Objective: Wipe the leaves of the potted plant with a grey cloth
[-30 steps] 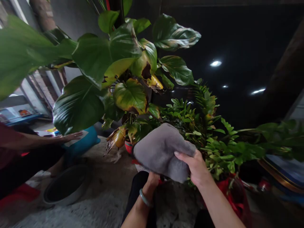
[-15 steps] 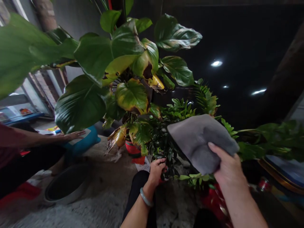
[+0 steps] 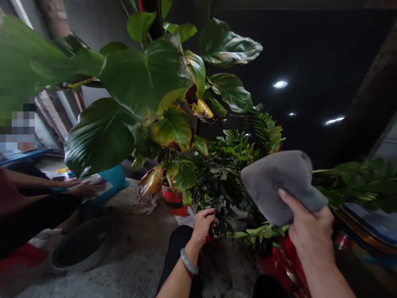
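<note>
My right hand (image 3: 312,225) is closed on a grey cloth (image 3: 281,184), held up against the small-leaved green plant (image 3: 235,165) at centre right. My left hand (image 3: 203,221), with a pale bangle on its wrist, grips stems low in that plant, just above its red pot (image 3: 279,260). Behind it a big-leaved plant (image 3: 139,87) with yellowing, brown-edged leaves stands in a red pot (image 3: 170,194).
Another person sits at left, both hands (image 3: 80,188) resting on papers over a teal object (image 3: 113,180). A dark round basin (image 3: 82,246) lies on the rough concrete floor (image 3: 136,256). More foliage (image 3: 359,182) spreads at right.
My right hand carried the cloth from the plant's middle over to its right side and slightly up. My left hand came out from under the cloth and gripped the stems. The other person's second hand appeared.
</note>
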{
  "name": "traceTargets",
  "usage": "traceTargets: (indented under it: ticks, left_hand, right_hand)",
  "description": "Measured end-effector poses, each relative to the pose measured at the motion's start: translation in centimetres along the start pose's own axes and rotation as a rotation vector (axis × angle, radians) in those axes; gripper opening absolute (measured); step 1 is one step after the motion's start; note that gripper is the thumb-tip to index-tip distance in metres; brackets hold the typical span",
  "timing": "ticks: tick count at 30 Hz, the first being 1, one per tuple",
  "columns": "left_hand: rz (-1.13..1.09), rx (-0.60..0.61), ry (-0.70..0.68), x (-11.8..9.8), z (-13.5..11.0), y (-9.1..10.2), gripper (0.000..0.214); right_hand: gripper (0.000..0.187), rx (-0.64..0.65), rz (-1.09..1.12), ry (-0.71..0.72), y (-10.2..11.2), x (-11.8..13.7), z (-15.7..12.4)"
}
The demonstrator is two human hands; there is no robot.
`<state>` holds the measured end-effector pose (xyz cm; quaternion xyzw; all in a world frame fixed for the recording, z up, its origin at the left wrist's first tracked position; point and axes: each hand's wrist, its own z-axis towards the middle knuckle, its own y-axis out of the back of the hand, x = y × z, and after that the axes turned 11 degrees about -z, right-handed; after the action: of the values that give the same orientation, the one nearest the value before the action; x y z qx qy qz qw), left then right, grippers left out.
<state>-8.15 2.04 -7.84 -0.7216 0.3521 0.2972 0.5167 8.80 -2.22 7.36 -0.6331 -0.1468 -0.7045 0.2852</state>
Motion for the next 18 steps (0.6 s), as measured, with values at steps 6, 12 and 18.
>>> traceTargets:
  ticks: [6,12,18]
  left_hand:
    - [0.023,0.004,-0.018,0.1,0.0,0.1,0.019]
    - [0.038,0.044,-0.019,0.0,0.3,0.7,0.023]
    - [0.028,0.012,-0.014,-0.1,-0.2,0.0,0.025]
  right_hand:
    - [0.040,0.332,-0.067,-0.562,-0.4,-6.1,-3.2]
    - [0.034,0.361,-0.121,-0.598,3.4,-4.9,-6.1]
    - [0.041,0.010,0.127,-0.203,-0.8,-0.1,-0.9]
